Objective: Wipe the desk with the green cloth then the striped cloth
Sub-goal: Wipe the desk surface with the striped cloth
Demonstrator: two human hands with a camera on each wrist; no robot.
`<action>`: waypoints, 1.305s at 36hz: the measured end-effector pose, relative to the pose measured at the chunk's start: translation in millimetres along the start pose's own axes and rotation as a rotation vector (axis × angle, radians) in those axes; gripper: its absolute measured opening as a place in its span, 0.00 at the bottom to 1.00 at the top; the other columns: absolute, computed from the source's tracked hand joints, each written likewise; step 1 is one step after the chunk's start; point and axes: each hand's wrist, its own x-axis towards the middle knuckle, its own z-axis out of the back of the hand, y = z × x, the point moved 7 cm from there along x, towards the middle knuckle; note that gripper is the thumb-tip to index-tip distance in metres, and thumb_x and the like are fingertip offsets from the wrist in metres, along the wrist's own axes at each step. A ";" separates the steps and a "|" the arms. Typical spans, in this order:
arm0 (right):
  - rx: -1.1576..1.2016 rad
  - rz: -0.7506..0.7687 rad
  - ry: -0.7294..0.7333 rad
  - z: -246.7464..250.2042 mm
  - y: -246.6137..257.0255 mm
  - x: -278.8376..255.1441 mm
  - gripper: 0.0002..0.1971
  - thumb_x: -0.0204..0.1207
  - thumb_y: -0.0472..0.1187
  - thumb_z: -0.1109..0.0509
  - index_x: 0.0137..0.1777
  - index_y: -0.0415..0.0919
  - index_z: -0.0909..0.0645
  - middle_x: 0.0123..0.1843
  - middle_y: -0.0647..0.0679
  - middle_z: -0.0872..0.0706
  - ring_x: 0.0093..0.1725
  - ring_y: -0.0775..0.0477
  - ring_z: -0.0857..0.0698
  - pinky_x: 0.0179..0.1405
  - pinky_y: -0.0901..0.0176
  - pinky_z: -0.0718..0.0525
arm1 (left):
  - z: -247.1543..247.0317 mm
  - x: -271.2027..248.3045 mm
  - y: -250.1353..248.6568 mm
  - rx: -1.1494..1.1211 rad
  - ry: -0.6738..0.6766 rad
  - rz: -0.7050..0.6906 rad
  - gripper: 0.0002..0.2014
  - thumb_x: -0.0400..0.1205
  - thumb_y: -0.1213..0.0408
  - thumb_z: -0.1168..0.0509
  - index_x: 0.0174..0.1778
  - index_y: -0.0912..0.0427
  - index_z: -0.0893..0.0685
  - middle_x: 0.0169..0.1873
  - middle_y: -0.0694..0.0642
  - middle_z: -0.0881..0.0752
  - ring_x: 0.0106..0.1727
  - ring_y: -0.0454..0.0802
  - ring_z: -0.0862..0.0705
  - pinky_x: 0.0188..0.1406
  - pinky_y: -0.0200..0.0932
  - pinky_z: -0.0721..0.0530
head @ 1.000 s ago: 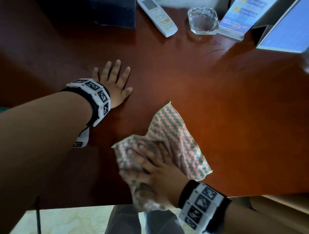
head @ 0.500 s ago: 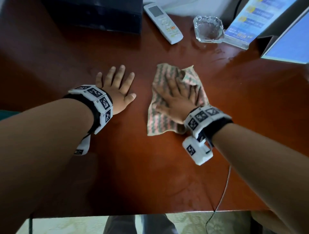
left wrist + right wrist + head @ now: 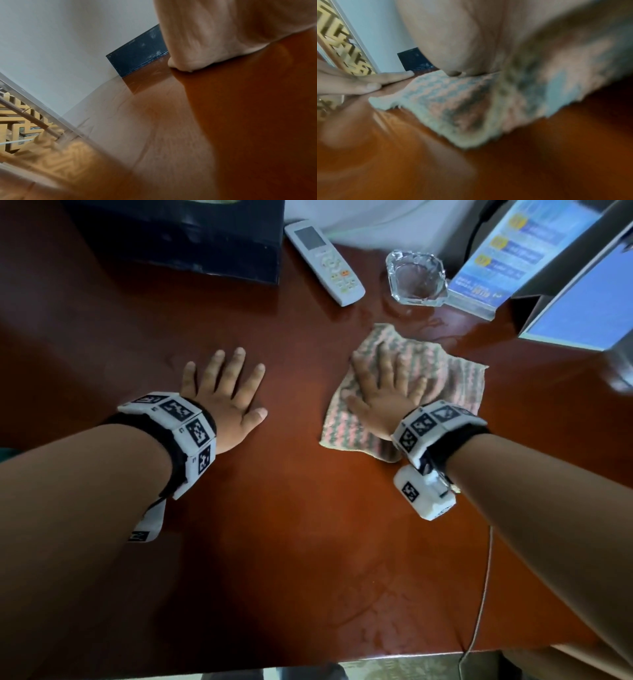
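The right hand [image 3: 383, 402] presses the striped cloth [image 3: 442, 378] with fingers spread; ashtray [image 3: 416, 277] at twelve o'clock, remote [image 3: 325, 261] at eleven; left hand [image 3: 229, 398] splayed flat on the desk [image 3: 308, 542].

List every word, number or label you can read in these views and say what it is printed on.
No text is legible.
Blue leaflet in its clear stand: yellow badges and white lines, too blurred to read.
White remote control: button markings too small to read.
Wristbands on the left hand and right hand: black-and-white square marker patterns, no words.
Striped cloth, glass ashtray: no text.
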 end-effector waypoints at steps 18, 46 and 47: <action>0.173 -0.210 -0.075 46.2 -107.9 50.4 0.34 0.81 0.64 0.49 0.82 0.65 0.61 0.85 0.50 0.69 0.83 0.41 0.68 0.79 0.48 0.69 | -0.2 0.2 1.2 -0.009 0.065 0.013 0.32 0.84 0.41 0.66 0.77 0.44 0.77 0.77 0.52 0.78 0.79 0.55 0.75 0.77 0.63 0.67; 0.052 -0.059 -0.048 46.2 -93.7 50.6 0.31 0.80 0.67 0.51 0.80 0.71 0.61 0.84 0.56 0.70 0.83 0.45 0.68 0.75 0.29 0.70 | 3.1 -2.6 -0.6 0.014 0.056 0.051 0.32 0.84 0.41 0.64 0.78 0.43 0.74 0.79 0.51 0.75 0.80 0.53 0.72 0.79 0.61 0.64; 0.060 -0.064 -0.058 45.9 -94.0 48.4 0.31 0.80 0.67 0.51 0.80 0.70 0.61 0.84 0.56 0.70 0.83 0.45 0.68 0.74 0.29 0.70 | 3.0 -2.5 -0.6 0.012 0.050 0.054 0.32 0.84 0.41 0.64 0.78 0.42 0.74 0.79 0.51 0.74 0.80 0.53 0.72 0.79 0.61 0.64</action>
